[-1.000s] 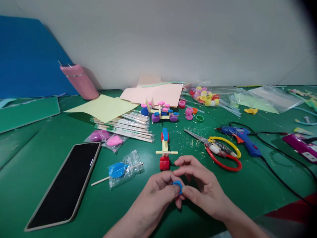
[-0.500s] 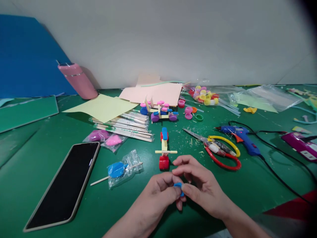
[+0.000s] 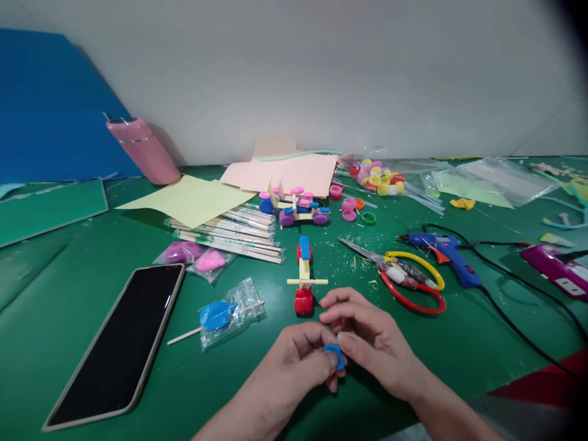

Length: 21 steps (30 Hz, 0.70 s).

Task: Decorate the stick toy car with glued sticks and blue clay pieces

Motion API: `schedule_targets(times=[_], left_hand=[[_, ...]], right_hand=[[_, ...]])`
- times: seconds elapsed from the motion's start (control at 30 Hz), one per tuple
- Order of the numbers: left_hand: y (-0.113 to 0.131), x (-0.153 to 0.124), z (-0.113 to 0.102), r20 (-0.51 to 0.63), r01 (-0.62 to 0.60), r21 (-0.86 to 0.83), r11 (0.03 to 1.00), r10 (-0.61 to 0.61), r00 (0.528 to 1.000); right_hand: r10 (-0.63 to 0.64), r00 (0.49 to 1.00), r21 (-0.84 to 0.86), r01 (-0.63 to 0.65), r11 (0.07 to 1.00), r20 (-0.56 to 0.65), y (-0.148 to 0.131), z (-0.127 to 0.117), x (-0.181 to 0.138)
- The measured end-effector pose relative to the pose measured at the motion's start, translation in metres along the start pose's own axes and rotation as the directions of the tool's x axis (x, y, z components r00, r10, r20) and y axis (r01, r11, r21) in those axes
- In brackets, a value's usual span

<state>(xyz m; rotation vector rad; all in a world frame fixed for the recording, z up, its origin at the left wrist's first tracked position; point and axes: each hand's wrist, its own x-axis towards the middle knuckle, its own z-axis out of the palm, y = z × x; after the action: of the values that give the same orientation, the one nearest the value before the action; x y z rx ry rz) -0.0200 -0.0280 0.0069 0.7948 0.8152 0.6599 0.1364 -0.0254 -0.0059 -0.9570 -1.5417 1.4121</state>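
A small blue piece of modeling clay (image 3: 339, 358), flattened with squared edges, is pinched under the thumb of my left hand (image 3: 301, 361). My right hand (image 3: 379, 343) is curled around the far side, its thumb at the clay's upper right edge; its index and middle fingers arch above. Some fingertips are hidden behind the clay. Just beyond my hands is a little stick vehicle (image 3: 304, 269) with red wheels, a blue clay seat and a crossbar. To the left, an opened plastic bag holds more blue clay (image 3: 215, 315), with a thin stick (image 3: 184, 335) by it.
Scissors (image 3: 404, 275) and a blue glue gun (image 3: 448, 254) with its cord lie right. A phone (image 3: 119, 343) lies left, near wrapped sticks (image 3: 234, 233) and bagged clay (image 3: 211, 260). Further back are finished stick vehicles (image 3: 298, 211), bottle caps (image 3: 349, 208) and a pink tumbler (image 3: 144, 153).
The blue clay has turned and shifted slightly down and right in my left fingers, showing more of its face. My right thumb has moved up a little along its edge.
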Motion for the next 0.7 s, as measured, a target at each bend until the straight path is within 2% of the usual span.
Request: schedule_targets(times=[0.23, 0.47, 0.57, 0.7], left_hand=[[0.0025, -0.0004, 0.0001, -0.002, 0.011, 0.012, 1.000, -0.011, 1.000], [0.0077, -0.0009, -0.0003, -0.108, 0.027, 0.029, 0.999, -0.024, 0.994], [0.0063, -0.0014, -0.0014, -0.133, 0.023, 0.034, 0.999, -0.018, 0.991], [0.0066, -0.0031, -0.0020, -0.102, -0.008, -0.156, 0.988, -0.008, 0.995]], right_hand=[[-0.036, 0.999, -0.044, 0.036, 0.998, -0.007, -0.0017, -0.0007, -0.0005], [-0.187, 0.980, -0.313, 0.200, 0.928, 0.073, -0.0011, 0.0025, 0.0004], [-0.231, 0.971, -0.367, 0.235, 0.900, 0.056, 0.0021, 0.0038, 0.0004], [-0.256, 0.966, -0.323, 0.233, 0.917, -0.030, 0.0020, 0.0023, 0.0012]])
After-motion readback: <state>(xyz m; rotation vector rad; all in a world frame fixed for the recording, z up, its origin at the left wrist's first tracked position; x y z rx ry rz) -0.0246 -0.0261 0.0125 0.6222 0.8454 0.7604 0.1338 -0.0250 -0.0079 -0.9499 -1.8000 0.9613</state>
